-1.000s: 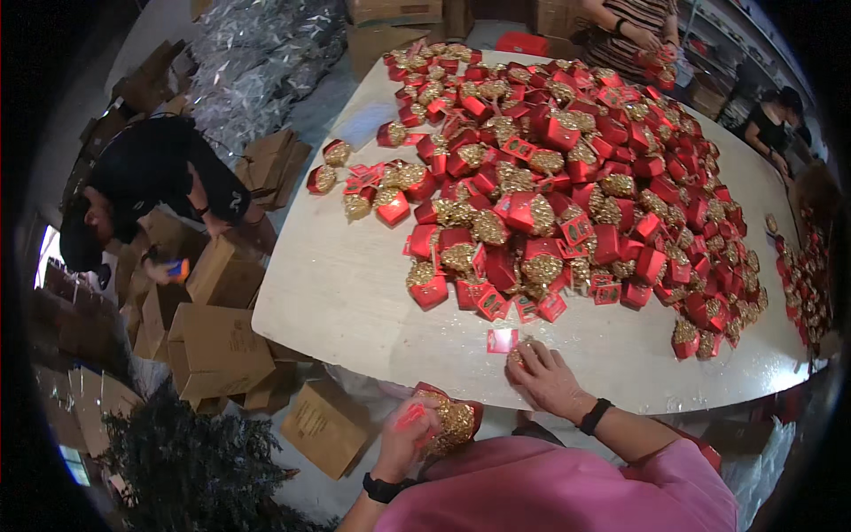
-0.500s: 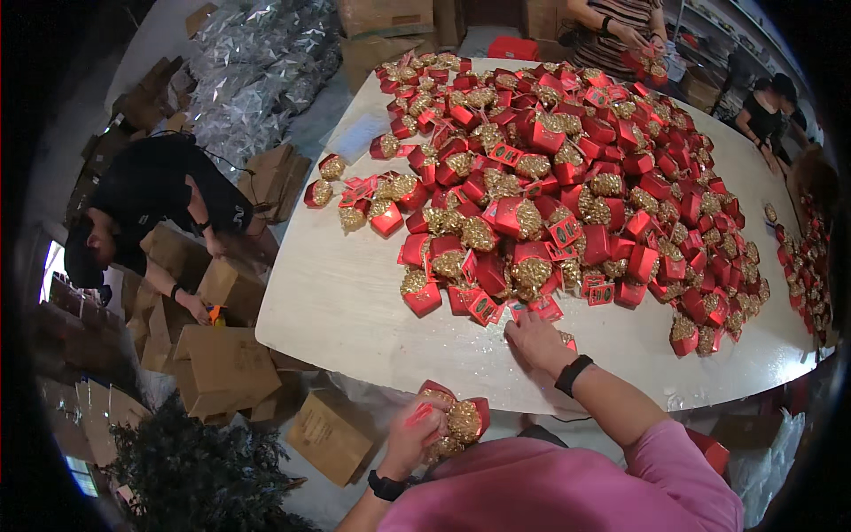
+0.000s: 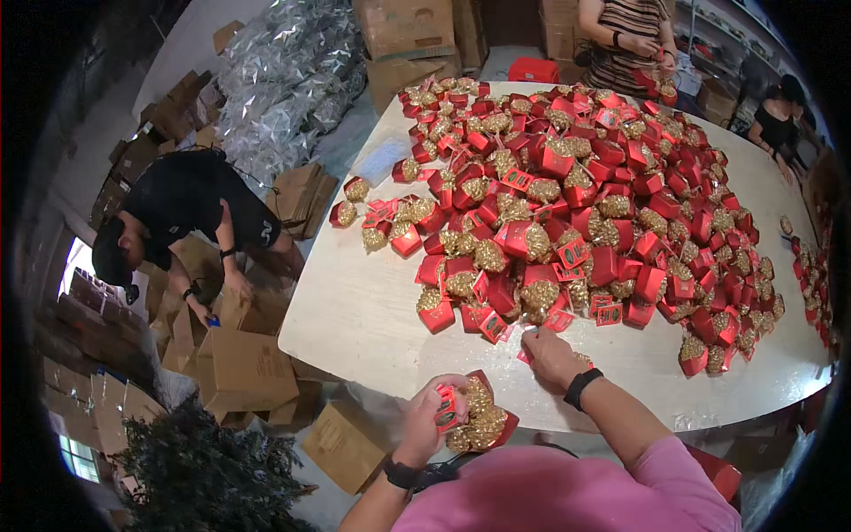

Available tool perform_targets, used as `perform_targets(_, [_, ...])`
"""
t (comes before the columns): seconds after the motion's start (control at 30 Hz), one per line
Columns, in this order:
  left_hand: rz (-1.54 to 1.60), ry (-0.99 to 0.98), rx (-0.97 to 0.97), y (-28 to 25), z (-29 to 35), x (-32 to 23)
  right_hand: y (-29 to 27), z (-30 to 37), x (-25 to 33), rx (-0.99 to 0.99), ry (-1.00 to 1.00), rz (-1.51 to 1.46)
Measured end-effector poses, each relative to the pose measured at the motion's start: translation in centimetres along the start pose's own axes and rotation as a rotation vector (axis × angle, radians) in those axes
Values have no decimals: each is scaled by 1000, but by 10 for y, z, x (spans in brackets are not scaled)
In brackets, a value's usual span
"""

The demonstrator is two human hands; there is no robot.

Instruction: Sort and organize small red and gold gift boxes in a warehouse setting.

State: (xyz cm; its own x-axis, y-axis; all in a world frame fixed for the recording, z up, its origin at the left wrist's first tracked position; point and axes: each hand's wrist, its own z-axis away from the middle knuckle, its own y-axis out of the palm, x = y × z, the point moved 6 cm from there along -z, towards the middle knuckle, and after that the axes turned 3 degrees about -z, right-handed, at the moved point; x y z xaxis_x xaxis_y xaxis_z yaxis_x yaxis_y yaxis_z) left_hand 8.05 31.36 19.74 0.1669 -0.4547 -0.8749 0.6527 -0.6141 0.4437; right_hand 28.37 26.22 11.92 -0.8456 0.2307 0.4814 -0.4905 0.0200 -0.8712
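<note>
My left hand (image 3: 429, 417) is closed round a bunch of red-and-gold ornaments (image 3: 479, 417), cup-shaped with glittery gold tops, near the table's front edge. A small red tag (image 3: 446, 410) shows at its fingers. My right hand (image 3: 551, 359) rests on the table at the near edge of a big heap of the same ornaments (image 3: 541, 244). Its fingers are curled together, with a bit of red showing beside them; what they pinch is mostly hidden. Several red tags (image 3: 610, 313) hang from ornaments just beyond it.
The heap covers much of the pale table (image 3: 355, 301). Cardboard boxes (image 3: 253, 368) and a dark green artificial tree (image 3: 208, 465) stand at the left, where a person in black (image 3: 191, 208) bends over. Clear plastic bags (image 3: 288, 80) pile up behind. Other people work at the far right.
My left hand has risen slightly with the ornaments and turned, so the red tag now shows. My right hand still works at the heap's near edge. The whole view has shifted.
</note>
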Motion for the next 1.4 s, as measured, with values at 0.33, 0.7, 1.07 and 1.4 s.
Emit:
perform_targets(0.33, [70,-42,48,26,-22,5,-14,19,-6,-93,-136,-147])
perform_targets(0.7, [77,-25,-42,11,-11,19,34,11,-22,-191,-219,-14])
perform_targets(1.07, [-28,-206,-369,7,13,18,-15,30,25,-169,-312,68])
perform_targets(1.4, [-46,-136,-200,8,-6,39,-10,37,10,-88,-319,-55])
